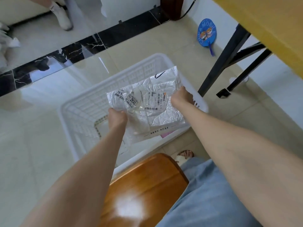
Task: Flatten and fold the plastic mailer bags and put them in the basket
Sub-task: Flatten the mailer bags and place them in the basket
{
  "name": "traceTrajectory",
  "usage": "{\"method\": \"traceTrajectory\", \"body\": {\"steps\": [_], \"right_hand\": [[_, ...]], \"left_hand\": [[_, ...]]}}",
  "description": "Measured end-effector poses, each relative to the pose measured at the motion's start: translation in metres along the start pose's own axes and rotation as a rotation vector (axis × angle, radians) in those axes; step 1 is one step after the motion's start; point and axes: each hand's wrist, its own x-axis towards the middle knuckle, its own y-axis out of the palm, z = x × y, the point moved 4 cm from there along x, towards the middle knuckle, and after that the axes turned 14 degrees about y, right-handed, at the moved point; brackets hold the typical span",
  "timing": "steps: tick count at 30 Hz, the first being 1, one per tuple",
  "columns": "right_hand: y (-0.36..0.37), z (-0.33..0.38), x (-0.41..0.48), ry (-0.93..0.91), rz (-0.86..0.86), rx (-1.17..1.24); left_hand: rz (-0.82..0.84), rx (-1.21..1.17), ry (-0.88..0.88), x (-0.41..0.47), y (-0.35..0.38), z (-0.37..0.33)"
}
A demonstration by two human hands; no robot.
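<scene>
Head view: a crumpled silver mailer (157,102) is held over the basket (77,110), gripped between left hand (117,117) and right hand (181,96).

Both hands hold a crinkled silver mailer bag (162,102) flat above a white basket (85,112) on the tiled floor (41,136). The left hand (117,117) grips the bag's near-left edge, and the right hand (181,96) pinches its right edge. Printed shipping labels (152,100) lie between the hands. Past the right hand, a blue hand fan (207,32) lies on the floor beside black legs (229,58) of a yellow bench (270,25). Below the hands sits a glossy wooden stool (144,190).
</scene>
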Motion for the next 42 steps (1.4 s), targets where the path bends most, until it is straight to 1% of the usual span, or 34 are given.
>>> {"method": "traceTrajectory", "body": {"steps": [3, 7, 13, 20, 23, 27, 30, 32, 37, 40, 42], "right_hand": [[0.017, -0.009, 0.018, 0.029, -0.02, -0.026], [0.031, -0.01, 0.037, -0.067, -0.098, -0.13], [0.049, -0.003, 0.061, -0.065, -0.121, -0.157], [0.069, 0.013, 0.097, -0.076, -0.11, -0.134], [0.077, 0.007, 0.113, -0.049, -0.073, -0.118], [0.114, -0.006, 0.149, 0.078, -0.004, 0.099], [0.125, -0.012, 0.164, 0.159, -0.034, 0.246], [0.135, -0.014, 0.181, 0.172, -0.032, 0.262], [0.164, -0.018, 0.214, 0.196, 0.079, 0.286], [0.18, -0.013, 0.225, 0.161, 0.199, 0.235], [0.188, -0.007, 0.231, 0.105, 0.25, 0.186]], "left_hand": [[0.024, 0.021, -0.008, 0.008, 0.016, 0.013], [0.022, 0.028, -0.035, 0.019, 0.035, 0.028], [0.028, 0.015, -0.063, 0.039, 0.057, 0.047], [-0.057, -0.021, -0.064, 0.066, 0.076, 0.055], [-0.047, -0.074, -0.068, 0.076, 0.091, 0.063], [-0.079, -0.132, -0.178, 0.088, 0.117, 0.082], [-0.104, -0.171, -0.222, 0.088, 0.126, 0.091], [-0.109, -0.182, -0.228, 0.097, 0.139, 0.101], [-0.071, -0.211, -0.252, 0.117, 0.17, 0.117], [-0.065, -0.227, -0.271, 0.13, 0.185, 0.121], [-0.059, -0.224, -0.276, 0.137, 0.192, 0.122]]}}
